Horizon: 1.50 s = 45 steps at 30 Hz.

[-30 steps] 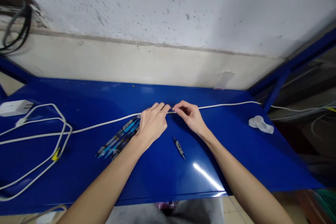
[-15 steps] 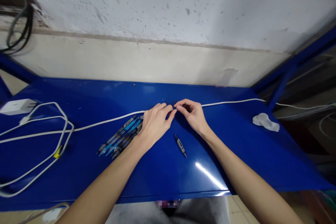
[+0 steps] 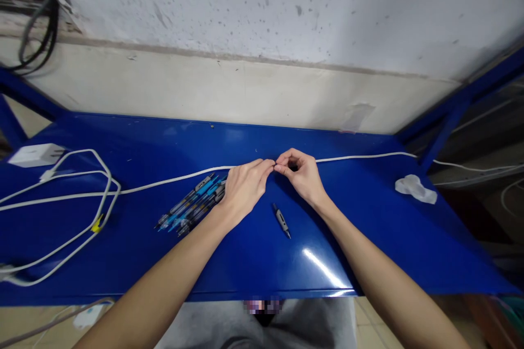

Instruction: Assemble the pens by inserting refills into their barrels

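Note:
My left hand (image 3: pixel 248 185) and my right hand (image 3: pixel 302 174) meet at the fingertips over the middle of the blue table (image 3: pixel 245 256). The fingers of each are pinched together, and whatever lies between them is too small to make out. Several pens (image 3: pixel 190 204), blue, grey and dark, lie in a bundle beside my left wrist, partly hidden by that hand. A short grey pen part (image 3: pixel 281 221) rests on the tabletop below and between my hands. Behind the hands runs a white cable (image 3: pixel 176 179).
A white charger (image 3: pixel 36 155) and loops of white cable with a yellow tie (image 3: pixel 97 223) are at the left. Crumpled white plastic (image 3: pixel 416 189) lies at the right. A wall (image 3: pixel 245 87) rises behind; blue frame bars (image 3: pixel 446 120) stand at the sides.
My fingertips have come together from slightly apart, the left hand moving a little to the right. The camera view has shifted slightly.

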Motion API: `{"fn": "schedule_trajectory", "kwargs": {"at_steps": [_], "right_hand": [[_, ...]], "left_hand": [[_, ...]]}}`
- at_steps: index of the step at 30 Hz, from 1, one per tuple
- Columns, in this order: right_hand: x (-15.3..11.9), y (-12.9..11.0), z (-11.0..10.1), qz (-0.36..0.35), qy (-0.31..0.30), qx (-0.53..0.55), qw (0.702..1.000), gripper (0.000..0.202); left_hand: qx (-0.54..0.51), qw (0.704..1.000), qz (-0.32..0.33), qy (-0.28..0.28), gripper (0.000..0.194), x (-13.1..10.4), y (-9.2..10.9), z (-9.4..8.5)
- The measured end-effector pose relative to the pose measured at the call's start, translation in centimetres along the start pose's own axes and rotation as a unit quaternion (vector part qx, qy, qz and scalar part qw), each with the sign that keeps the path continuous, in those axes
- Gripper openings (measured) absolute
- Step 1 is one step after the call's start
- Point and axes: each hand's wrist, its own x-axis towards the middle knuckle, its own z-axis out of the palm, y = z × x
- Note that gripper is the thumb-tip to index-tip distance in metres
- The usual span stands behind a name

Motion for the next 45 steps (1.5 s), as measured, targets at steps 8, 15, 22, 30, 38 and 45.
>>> {"fn": "schedule_trajectory", "kwargs": {"at_steps": [8, 15, 22, 30, 38, 45], "right_hand": [[0.1, -0.3, 0.0, -0.011, 0.044, -0.011, 0.999, 0.005], [0.1, -0.3, -0.1, 0.001, 0.016, -0.009, 1.000, 0.012], [-0.1, -0.5, 0.0, 0.013, 0.003, 0.020, 1.000, 0.034], [-0.4, -0.9, -0.1, -0.023, 0.021, -0.079, 0.996, 0.037], [-2.3, -3.9, -0.1, -0.043, 0.115, -0.236, 0.964, 0.026], [-7.2, -4.3, 1.3, -0.053, -0.069, -0.471, 0.878, 0.031]], "left_hand": [[-0.024, 0.999, 0.020, 0.033, 0.023, 0.1, 0.1, 0.0], [-0.020, 0.999, 0.037, 0.017, 0.024, 0.2, -0.1, 0.2], [-0.020, 0.995, 0.086, 0.035, 0.020, 0.2, -0.5, 0.4], [0.038, 0.992, 0.109, 0.051, 0.024, 0.2, -0.1, 0.0], [0.049, 0.990, 0.101, 0.085, 0.038, 0.2, -0.3, 0.3], [0.023, 0.994, 0.073, 0.074, 0.033, 0.7, 0.3, 0.1]]}}
